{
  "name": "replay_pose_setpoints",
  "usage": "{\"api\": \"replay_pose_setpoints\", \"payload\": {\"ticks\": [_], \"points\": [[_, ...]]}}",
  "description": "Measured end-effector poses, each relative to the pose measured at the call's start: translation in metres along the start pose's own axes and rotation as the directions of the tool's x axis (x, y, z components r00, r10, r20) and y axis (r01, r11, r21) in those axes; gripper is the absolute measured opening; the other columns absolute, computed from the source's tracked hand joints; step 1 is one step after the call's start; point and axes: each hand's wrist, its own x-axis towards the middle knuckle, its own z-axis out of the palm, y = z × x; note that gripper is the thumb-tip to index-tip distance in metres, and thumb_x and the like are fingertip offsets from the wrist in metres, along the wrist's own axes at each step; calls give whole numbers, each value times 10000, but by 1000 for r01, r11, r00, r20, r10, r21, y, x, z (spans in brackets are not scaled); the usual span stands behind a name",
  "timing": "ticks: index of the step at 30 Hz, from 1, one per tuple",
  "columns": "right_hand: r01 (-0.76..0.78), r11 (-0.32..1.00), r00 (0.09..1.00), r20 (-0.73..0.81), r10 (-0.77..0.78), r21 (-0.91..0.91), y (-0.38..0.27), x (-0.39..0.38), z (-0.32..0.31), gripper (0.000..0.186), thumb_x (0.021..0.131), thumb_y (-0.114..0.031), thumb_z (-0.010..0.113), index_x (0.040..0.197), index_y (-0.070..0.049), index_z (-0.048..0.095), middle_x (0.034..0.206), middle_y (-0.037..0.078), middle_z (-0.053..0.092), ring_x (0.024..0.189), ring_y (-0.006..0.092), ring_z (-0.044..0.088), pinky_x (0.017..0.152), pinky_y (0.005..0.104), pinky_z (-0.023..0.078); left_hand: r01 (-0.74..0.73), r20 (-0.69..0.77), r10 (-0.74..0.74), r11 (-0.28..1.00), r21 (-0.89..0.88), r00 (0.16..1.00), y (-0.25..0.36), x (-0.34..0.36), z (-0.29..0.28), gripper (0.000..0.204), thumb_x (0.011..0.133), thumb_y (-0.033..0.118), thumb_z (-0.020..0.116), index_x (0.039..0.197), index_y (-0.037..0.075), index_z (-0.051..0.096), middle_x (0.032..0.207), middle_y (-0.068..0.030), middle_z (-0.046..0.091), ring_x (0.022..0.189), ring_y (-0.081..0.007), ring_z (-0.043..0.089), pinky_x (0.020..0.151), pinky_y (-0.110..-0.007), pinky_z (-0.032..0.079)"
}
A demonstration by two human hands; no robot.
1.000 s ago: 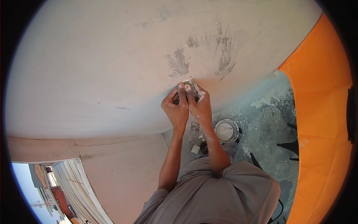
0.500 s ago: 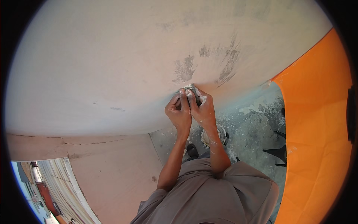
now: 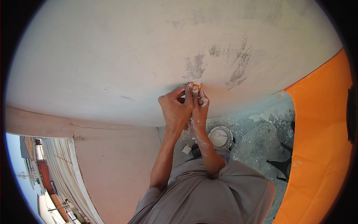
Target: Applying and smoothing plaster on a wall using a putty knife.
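My left hand (image 3: pixel 175 106) and my right hand (image 3: pixel 199 106) are closed together on a small rough piece (image 3: pixel 198 85), orange and flecked with white, against the pale wall (image 3: pixel 104 67). My left hand lies partly over my right, and the fingers hide much of the piece. White smears mark my fingers and right forearm. Above the piece, dark grey scuffed patches (image 3: pixel 238 71) show on the wall.
Below my hands, a round bucket (image 3: pixel 218 136) with white contents and a small pale block (image 3: pixel 187 149) sit on the speckled floor (image 3: pixel 261 130). An orange sheet (image 3: pixel 317 123) hangs at right, beside black legs (image 3: pixel 279 166). An opening (image 3: pixel 52 168) shows at lower left.
My hands have shifted, the left now higher over the right. The held piece, grey before, now shows orange. The view has swung slightly, moving the wall marks rightward.
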Motion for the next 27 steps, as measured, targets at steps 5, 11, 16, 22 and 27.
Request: {"api": "replay_pose_setpoints", "payload": {"ticks": [5,11,16,22,27], "points": [[-44,990,999,6,43,134,-3,-5,7,234,1103,-250,522,1034,-56,634,797,-53,593,701,-5,504,565,200,400,-112,43,106,980,163,993,7,-4,-5,208,953,146,717,923,-56,751,669,-194,695,532,-117,646,521,-276,493],[78,989,997,17,-77,-127,-13,7,-8,264,1088,-234,536,1051,0,652,768,-28,609,657,28,501,540,235,412,-28,-56,26,999,-36,998,-5,-7,10,208,965,121,703,906,-75,740,665,-115,716,617,-45,619,536,-258,487],[136,858,990,86,-108,-494,-40,9,-14,258,1048,-206,573,1001,28,670,728,47,632,669,84,527,592,307,468,69,-11,-74,968,-240,997,-26,-7,20,240,987,134,691,870,-72,728,689,-27,697,674,-19,563,566,-228,466],[248,793,968,169,-184,-556,-39,17,-26,220,1020,-167,586,1023,32,680,748,124,681,669,140,600,635,336,508,80,-53,-110,914,-397,993,-33,-14,33,261,1008,165,682,886,-61,729,703,17,661,686,-13,511,574,-200,432],[301,699,953,206,-220,-649,-50,18,-23,194,1001,-138,593,1017,34,681,742,163,676,637,205,639,624,348,514,83,-65,-129,875,-476,990,-41,-15,40,264,1015,177,678,906,-57,733,723,16,672,695,-16,520,579,-200,436]]}}
